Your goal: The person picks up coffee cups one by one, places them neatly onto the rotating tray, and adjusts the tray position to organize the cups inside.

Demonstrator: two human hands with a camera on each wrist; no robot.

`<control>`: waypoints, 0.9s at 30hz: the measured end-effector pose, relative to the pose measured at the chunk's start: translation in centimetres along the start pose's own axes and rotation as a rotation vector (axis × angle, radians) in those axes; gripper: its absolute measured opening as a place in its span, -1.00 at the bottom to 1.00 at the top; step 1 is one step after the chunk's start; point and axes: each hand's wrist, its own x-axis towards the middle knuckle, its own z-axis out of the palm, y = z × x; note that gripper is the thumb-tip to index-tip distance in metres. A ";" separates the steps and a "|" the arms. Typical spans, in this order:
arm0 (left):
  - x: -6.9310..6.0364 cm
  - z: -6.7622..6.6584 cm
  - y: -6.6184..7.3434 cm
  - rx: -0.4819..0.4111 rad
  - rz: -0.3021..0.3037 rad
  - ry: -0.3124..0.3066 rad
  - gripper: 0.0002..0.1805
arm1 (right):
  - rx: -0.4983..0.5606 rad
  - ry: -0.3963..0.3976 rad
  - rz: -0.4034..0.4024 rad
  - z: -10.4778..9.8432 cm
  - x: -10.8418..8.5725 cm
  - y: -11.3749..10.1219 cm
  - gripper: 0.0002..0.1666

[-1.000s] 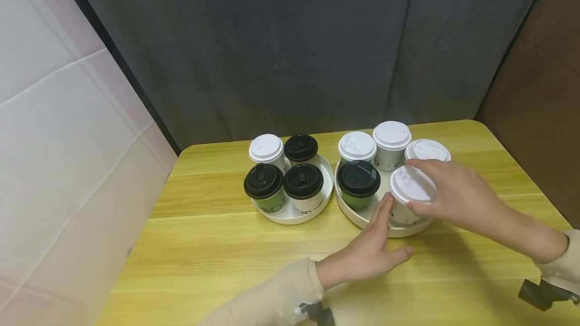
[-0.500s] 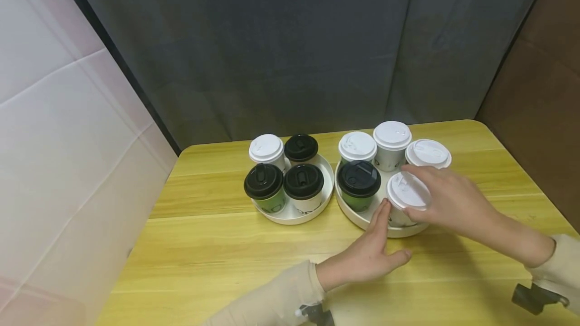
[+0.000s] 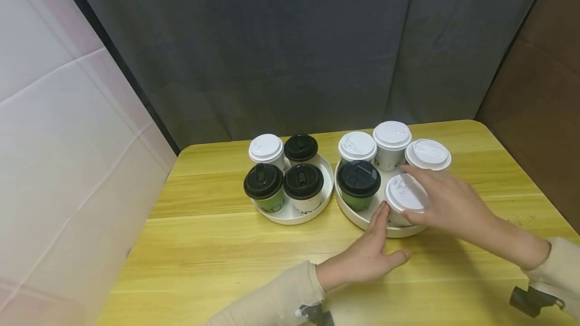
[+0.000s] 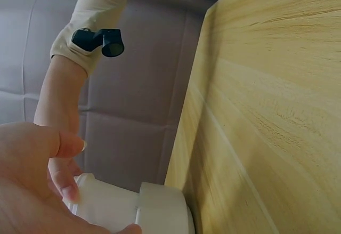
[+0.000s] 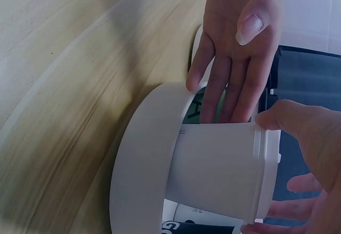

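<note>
A white-lidded paper cup (image 3: 405,194) stands at the near right of the right-hand round tray (image 3: 352,219). My right hand (image 3: 446,200) grips this cup around its lid, thumb on the near side and fingers on the far side. In the right wrist view, the white cup (image 5: 216,170) rests inside the tray's wall (image 5: 141,159). My left hand (image 3: 362,255) is held with straight fingers beside the cup, its fingertips at the tray's near rim; in the right wrist view the left palm (image 5: 240,53) shows, thumb apart. Whether those fingertips touch the cup is unclear.
Around the held cup on the same tray stand a black-lidded green cup (image 3: 359,185) and white-lidded cups (image 3: 391,140). A second round tray (image 3: 327,185) to the left bears black-lidded cups (image 3: 303,185) and a white-lidded one (image 3: 266,149). A dark curtain (image 3: 272,54) hangs behind the table.
My right hand and the white-lidded cup have shifted slightly left and toward me, and the cup sits a little lower. The left hand has barely moved.
</note>
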 end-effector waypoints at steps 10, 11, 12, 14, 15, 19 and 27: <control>0.0 0.1 -0.2 -0.016 -0.008 -0.003 0.02 | 0.000 -0.007 0.000 0.1 -0.1 -0.1 -0.01; 0.0 0.1 -0.2 -0.020 -0.008 -0.002 0.02 | -0.002 -0.008 0.000 0.1 -0.1 -0.1 -0.01; 0.0 0.2 -0.2 -0.024 -0.008 -0.001 0.02 | -0.004 -0.009 -0.002 0.1 -0.1 -0.1 -0.01; 0.0 0.2 -0.3 -0.030 -0.007 0.002 0.01 | -0.006 -0.012 -0.003 0.2 -0.1 0.0 -0.02; 0.0 0.2 -0.3 -0.033 -0.006 0.004 0.01 | -0.008 -0.011 -0.004 0.2 -0.1 0.0 -0.02; 0.1 0.3 -0.4 -0.032 0.000 0.013 0.00 | -0.018 -0.010 -0.012 0.2 -0.1 0.1 -0.02; -0.6 -0.3 -0.4 -0.034 -0.004 0.007 -0.01 | -0.031 -0.052 0.009 -0.2 -0.2 0.2 0.03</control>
